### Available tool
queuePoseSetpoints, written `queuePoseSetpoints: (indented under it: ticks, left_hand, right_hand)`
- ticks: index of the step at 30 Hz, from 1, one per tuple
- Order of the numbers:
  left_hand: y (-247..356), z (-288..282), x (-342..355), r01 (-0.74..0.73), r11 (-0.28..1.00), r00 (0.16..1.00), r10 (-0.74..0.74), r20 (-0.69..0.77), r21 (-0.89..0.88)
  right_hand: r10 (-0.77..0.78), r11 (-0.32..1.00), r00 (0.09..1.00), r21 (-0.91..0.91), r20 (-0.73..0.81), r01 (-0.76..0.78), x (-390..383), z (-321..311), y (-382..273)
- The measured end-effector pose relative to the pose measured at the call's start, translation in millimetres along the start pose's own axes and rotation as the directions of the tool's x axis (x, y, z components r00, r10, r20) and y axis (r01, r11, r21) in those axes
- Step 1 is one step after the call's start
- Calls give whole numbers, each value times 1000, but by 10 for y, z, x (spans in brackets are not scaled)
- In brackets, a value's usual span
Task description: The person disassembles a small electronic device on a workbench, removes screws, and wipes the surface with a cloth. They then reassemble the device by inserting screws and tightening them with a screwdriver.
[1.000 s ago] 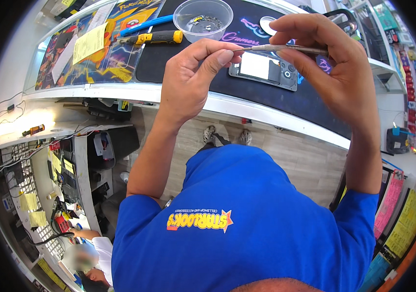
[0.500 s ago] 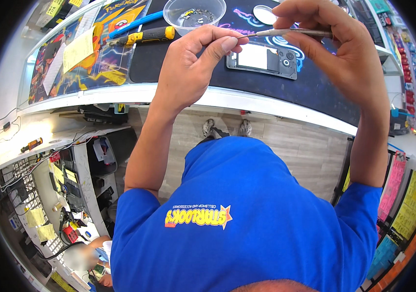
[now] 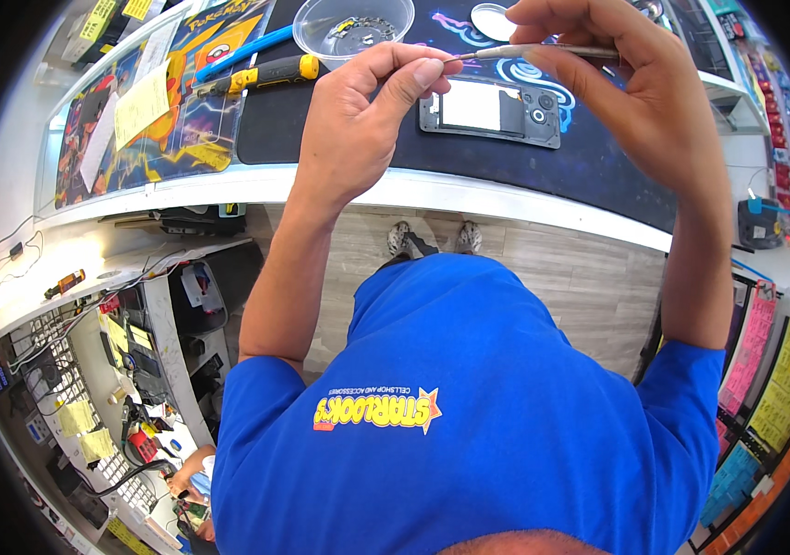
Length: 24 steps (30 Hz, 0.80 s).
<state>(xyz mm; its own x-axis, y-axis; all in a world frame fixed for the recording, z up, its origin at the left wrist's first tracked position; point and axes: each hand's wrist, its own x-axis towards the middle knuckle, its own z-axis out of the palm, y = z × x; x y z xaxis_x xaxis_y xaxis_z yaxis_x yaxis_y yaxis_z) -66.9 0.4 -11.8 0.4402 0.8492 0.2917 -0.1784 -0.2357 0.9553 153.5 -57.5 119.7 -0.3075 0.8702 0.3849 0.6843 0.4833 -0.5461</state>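
With my right hand [image 3: 658, 116] I grip a slim grey metal tool [image 3: 503, 53] that looks like tweezers, tapering toward the left. My left hand [image 3: 350, 129] is closed in a pinch at the tool's tip; whatever sits between those fingertips is too small to make out. Just below the tool, on a dark mat [image 3: 279, 129], lies an opened phone [image 3: 487, 106] with a white rectangle inside and camera rings at its right end. Behind my left hand stands a clear plastic tub [image 3: 308, 35] with small dark and yellowish bits in it.
Left of the tub lie a yellow-and-black screwdriver [image 3: 265, 74] and a long blue tool [image 3: 247, 53]. A yellow note [image 3: 142, 104] rests on a colourful mat. Past the phone is a round white lid [image 3: 493, 23]. At lower left, another person's arm [image 3: 193, 465] reaches over a cluttered bench.
My view has shifted slightly, so the phone, tub and screwdriver sit a little further left. Both hands keep the same hold on the tool. The other person's arm has moved.
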Motion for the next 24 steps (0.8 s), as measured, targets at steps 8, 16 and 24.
queuePoseSetpoints:
  ticks: [8, 16, 24]
  left_hand:
    - [-213, -73, 64, -54, 949, 996, 28, 90, 309]
    - [-350, -58, 156, -92, 636, 996, 69, 62, 766]
    - [-437, -138, 104, -91, 607, 995, 21, 98, 789]
  right_hand:
    - [364, 924, 902, 30, 233, -381, 139, 19, 104]
    - [231, 950, 827, -303, 512, -78, 610, 302, 212]
    - [184, 949, 849, -315, 496, -21, 738, 409, 240]
